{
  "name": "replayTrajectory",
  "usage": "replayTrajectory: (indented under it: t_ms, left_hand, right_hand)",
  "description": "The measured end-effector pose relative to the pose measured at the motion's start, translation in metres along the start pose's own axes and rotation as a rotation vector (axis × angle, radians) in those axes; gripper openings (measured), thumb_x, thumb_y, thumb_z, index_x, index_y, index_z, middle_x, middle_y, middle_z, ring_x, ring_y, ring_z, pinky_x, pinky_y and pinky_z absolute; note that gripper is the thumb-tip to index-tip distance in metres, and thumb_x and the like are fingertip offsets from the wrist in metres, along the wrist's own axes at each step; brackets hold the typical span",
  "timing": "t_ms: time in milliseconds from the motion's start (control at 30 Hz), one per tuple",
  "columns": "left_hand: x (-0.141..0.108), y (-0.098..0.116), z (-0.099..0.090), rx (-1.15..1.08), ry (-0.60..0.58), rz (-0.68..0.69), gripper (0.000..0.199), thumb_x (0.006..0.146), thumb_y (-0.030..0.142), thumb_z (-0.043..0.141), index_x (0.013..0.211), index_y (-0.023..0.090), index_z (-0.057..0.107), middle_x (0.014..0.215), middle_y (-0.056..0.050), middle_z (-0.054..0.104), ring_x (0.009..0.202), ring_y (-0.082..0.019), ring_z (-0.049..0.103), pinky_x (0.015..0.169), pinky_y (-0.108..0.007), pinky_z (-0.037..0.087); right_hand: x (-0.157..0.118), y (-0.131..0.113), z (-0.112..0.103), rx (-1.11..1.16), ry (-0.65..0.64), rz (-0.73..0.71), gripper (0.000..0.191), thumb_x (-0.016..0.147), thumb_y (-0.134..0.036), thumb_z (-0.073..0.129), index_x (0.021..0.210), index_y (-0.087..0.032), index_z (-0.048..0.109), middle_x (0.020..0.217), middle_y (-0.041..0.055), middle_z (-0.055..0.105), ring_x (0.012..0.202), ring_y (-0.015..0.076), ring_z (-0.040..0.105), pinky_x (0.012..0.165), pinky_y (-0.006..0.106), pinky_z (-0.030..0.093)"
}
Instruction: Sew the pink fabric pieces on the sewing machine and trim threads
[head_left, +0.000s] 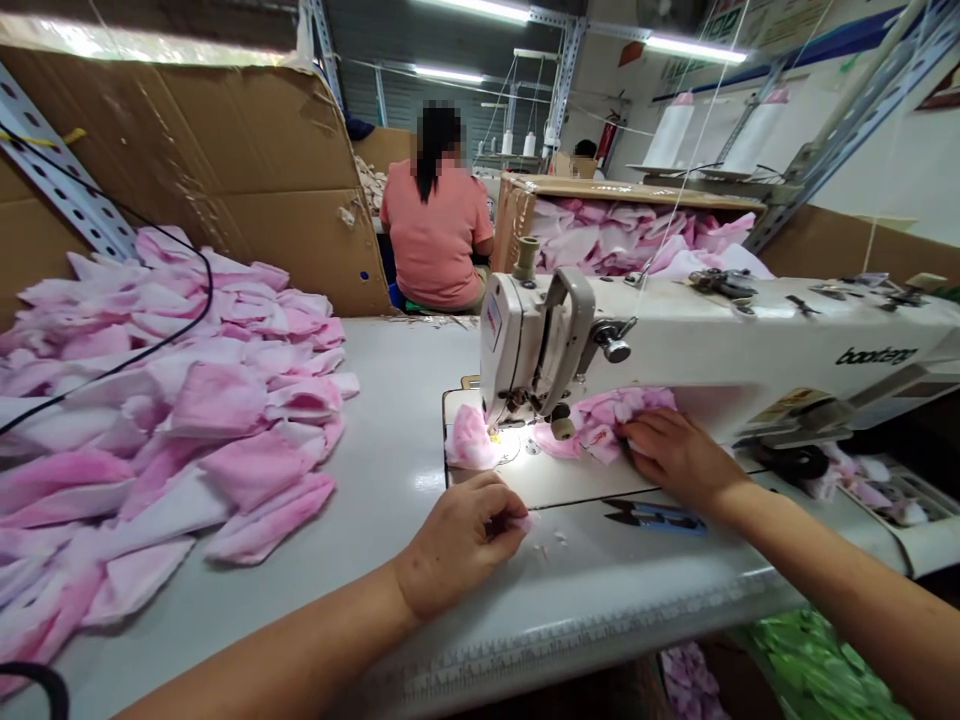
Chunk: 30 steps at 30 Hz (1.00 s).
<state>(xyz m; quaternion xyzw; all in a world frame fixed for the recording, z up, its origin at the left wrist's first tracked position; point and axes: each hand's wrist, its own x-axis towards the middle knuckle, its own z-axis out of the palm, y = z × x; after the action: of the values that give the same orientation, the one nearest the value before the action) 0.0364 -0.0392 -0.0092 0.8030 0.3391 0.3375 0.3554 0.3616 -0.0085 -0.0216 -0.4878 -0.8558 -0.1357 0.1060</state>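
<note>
My left hand is at the front edge of the sewing machine's bed plate, thumb and fingers pinched on a small pink fabric piece, mostly hidden by the fingers. My right hand is under the machine arm, its fingers curled onto a small heap of pink fabric pieces; the fingertips are partly hidden. One pink-and-white fabric piece lies left of the needle area on the bed plate. The white sewing machine stands over both hands, its lamp lit. Blue-handled thread snips lie in front of my right hand.
A large pile of pink-and-white fabric pieces covers the table's left side, with a black cable across it. Behind the machine stands a cardboard box of similar pieces. A person in a salmon shirt sits beyond, back turned.
</note>
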Motion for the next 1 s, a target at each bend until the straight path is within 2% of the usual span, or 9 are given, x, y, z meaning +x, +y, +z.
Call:
replayTrajectory:
  t_ms: [133, 267, 333, 467, 633, 833, 933, 1000]
  left_hand:
    - [0.000, -0.001, 0.001, -0.017, 0.040, -0.018, 0.007, 0.078, 0.009, 0.060, 0.076, 0.015, 0.064, 0.073, 0.000, 0.056, 0.063, -0.009, 0.052, 0.058, -0.020, 0.041]
    - [0.002, 0.000, 0.000, -0.048, 0.088, -0.020, 0.006, 0.082, 0.014, 0.061, 0.076, 0.015, 0.062, 0.071, 0.001, 0.056, 0.063, -0.009, 0.050, 0.058, -0.020, 0.040]
    - [0.002, 0.000, -0.001, -0.073, 0.100, -0.034, 0.008, 0.085, 0.020, 0.061, 0.078, 0.015, 0.061, 0.073, 0.000, 0.056, 0.063, -0.009, 0.049, 0.057, -0.020, 0.039]
    - [0.001, 0.000, -0.001, -0.168, 0.069, -0.118, 0.014, 0.090, 0.029, 0.057, 0.084, 0.016, 0.059, 0.070, 0.000, 0.059, 0.059, -0.009, 0.049, 0.055, -0.021, 0.038]
    - [0.001, 0.001, -0.001, -0.224, 0.049, -0.174, 0.018, 0.091, 0.030, 0.057, 0.081, 0.016, 0.057, 0.064, 0.002, 0.058, 0.055, -0.008, 0.048, 0.053, -0.020, 0.037]
    - [0.002, 0.000, -0.001, -0.203, 0.064, -0.206, 0.018, 0.089, 0.031, 0.059, 0.082, 0.015, 0.061, 0.061, 0.003, 0.055, 0.052, -0.007, 0.043, 0.049, -0.019, 0.035]
    - [0.001, 0.000, -0.001, -0.194, 0.067, -0.221, 0.019, 0.088, 0.033, 0.061, 0.082, 0.015, 0.062, 0.061, 0.002, 0.054, 0.052, -0.008, 0.044, 0.048, -0.019, 0.035]
    - [0.001, 0.001, 0.000, -0.201, 0.070, -0.229, 0.020, 0.088, 0.034, 0.060, 0.082, 0.015, 0.063, 0.061, 0.002, 0.054, 0.052, -0.008, 0.044, 0.048, -0.019, 0.035]
  right_hand:
    - [-0.001, -0.003, -0.003, 0.084, 0.111, -0.032, 0.020, 0.092, -0.024, 0.048, 0.105, -0.015, 0.061, 0.104, 0.0137, 0.064, 0.097, 0.0289, 0.056, 0.084, 0.045, 0.045]
    - [0.007, -0.019, -0.018, 0.189, 0.200, -0.078, 0.018, 0.095, -0.025, 0.046, 0.108, -0.018, 0.056, 0.103, 0.0114, 0.064, 0.097, 0.0270, 0.058, 0.082, 0.043, 0.046]
    - [0.012, -0.031, -0.029, 0.239, 0.214, -0.106, 0.016, 0.095, -0.024, 0.048, 0.108, -0.019, 0.055, 0.103, 0.0102, 0.064, 0.097, 0.0263, 0.059, 0.081, 0.042, 0.047]
    - [0.022, -0.057, -0.048, 0.363, 0.220, -0.241, 0.019, 0.094, -0.014, 0.047, 0.110, -0.020, 0.055, 0.110, 0.0089, 0.064, 0.108, 0.0242, 0.057, 0.091, 0.041, 0.045]
    - [0.028, -0.076, -0.057, 0.440, 0.256, -0.314, 0.027, 0.092, -0.006, 0.047, 0.114, -0.021, 0.053, 0.109, 0.0084, 0.065, 0.110, 0.0228, 0.055, 0.092, 0.041, 0.045]
    - [0.023, -0.073, -0.049, 0.568, 0.326, -0.146, 0.030, 0.091, -0.012, 0.050, 0.119, -0.022, 0.053, 0.114, 0.0087, 0.063, 0.110, 0.0230, 0.057, 0.091, 0.038, 0.049]
    - [0.020, -0.076, -0.044, 0.770, 0.423, -0.001, 0.032, 0.091, -0.014, 0.053, 0.120, -0.026, 0.052, 0.113, 0.0067, 0.063, 0.110, 0.0218, 0.058, 0.091, 0.035, 0.050]
    - [0.019, -0.080, -0.040, 0.943, 0.487, 0.117, 0.024, 0.092, -0.019, 0.054, 0.114, -0.028, 0.054, 0.111, 0.0053, 0.063, 0.108, 0.0212, 0.059, 0.091, 0.036, 0.050]
